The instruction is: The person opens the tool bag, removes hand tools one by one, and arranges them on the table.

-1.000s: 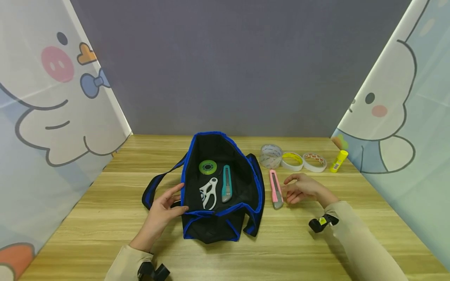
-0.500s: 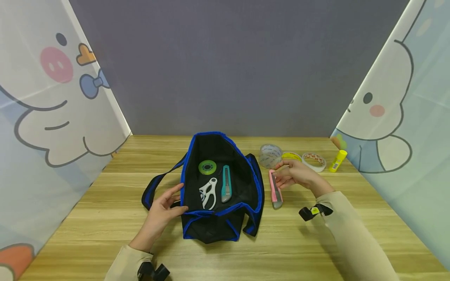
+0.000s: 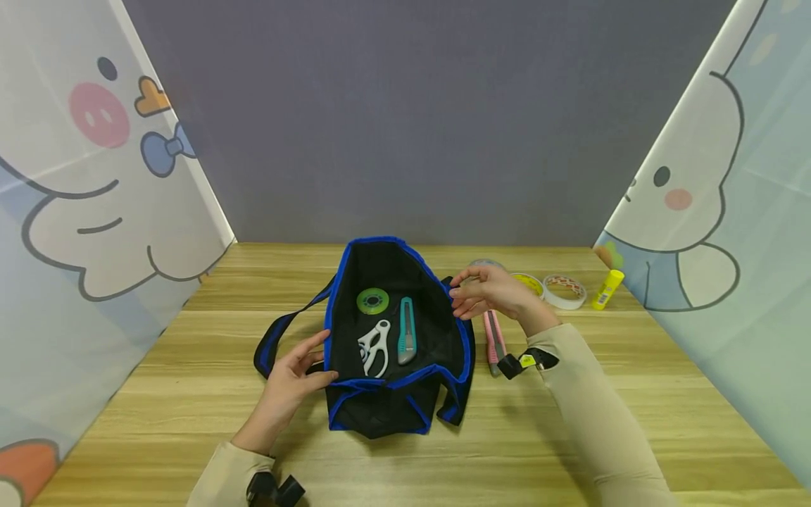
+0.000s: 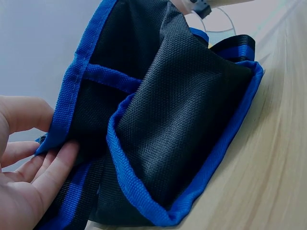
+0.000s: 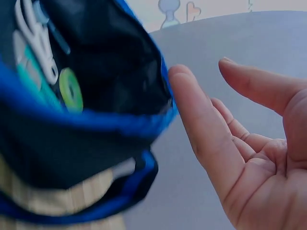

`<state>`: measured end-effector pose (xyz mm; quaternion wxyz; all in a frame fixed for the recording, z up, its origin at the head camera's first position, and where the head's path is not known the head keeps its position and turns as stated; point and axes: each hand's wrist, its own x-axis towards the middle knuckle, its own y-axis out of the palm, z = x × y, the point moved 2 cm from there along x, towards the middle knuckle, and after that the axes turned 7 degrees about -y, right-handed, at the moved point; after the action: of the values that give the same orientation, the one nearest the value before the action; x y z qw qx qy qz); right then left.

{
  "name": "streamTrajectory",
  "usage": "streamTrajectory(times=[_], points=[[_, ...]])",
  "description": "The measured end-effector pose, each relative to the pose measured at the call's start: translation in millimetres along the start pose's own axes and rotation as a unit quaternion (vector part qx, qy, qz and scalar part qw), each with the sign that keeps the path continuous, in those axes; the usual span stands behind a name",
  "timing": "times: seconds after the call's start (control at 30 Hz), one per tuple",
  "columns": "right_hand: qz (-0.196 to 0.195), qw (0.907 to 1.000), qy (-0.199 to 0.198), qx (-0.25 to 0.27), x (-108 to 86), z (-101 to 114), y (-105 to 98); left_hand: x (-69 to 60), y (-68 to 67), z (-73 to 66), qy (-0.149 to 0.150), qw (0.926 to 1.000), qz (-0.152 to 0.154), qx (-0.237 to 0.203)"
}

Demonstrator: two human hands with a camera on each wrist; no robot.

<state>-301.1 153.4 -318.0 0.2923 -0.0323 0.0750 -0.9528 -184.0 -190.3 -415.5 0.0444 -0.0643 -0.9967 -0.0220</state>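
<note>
A black fabric bag [image 3: 374, 415] with blue trim stands with its mouth up on the table. My left hand [image 3: 293, 380] pinches its near left rim between thumb and fingers; the left wrist view shows the blue-trimmed edge [image 4: 64, 112] in that grip. Beside the far right rim is my right hand [image 3: 491, 292], holding nothing. Its fingers are loosely extended in the right wrist view, with the thumb apart. Inside the bag are a teal utility knife [image 3: 407, 331], a white-handled tool with a finger loop [image 3: 378, 345] and a round green disc [image 3: 372, 301].
On the table right of the bag lies a pink utility knife [image 3: 493, 334], partly hidden by the right wrist camera. Behind my right hand are clear tape [image 3: 486, 263], a yellow-cored roll [image 3: 531, 283] and a white tape roll [image 3: 566, 303]. A yellow glue stick [image 3: 608, 289] lies farther right.
My right hand has moved left and away from me, from beside the pink utility knife to the bag's right rim. My left hand keeps its hold on the bag.
</note>
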Motion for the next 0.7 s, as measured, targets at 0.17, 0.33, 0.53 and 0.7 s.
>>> streamTrajectory(times=[0.17, 0.33, 0.53, 0.7], points=[[0.011, 0.9999, -0.007, 0.006, 18.3, 6.6, 17.4, -0.3, 0.7, -1.0, -0.004, 1.0000, -0.004, 0.004], [0.014, 0.9998, -0.015, 0.008, 35.0, 8.3, 32.7, 0.1, 0.7, -0.7, -0.003, 1.0000, -0.003, 0.002], [0.029, 0.9993, -0.022, 0.000, 48.6, 7.3, 49.0, 0.3, 1.3, -0.7, -0.007, 1.0000, -0.004, 0.003], [0.031, 0.9990, -0.011, -0.029, 57.8, -0.1, 60.1, 0.0, 1.9, -1.3, -0.008, 0.9999, -0.006, 0.006]])
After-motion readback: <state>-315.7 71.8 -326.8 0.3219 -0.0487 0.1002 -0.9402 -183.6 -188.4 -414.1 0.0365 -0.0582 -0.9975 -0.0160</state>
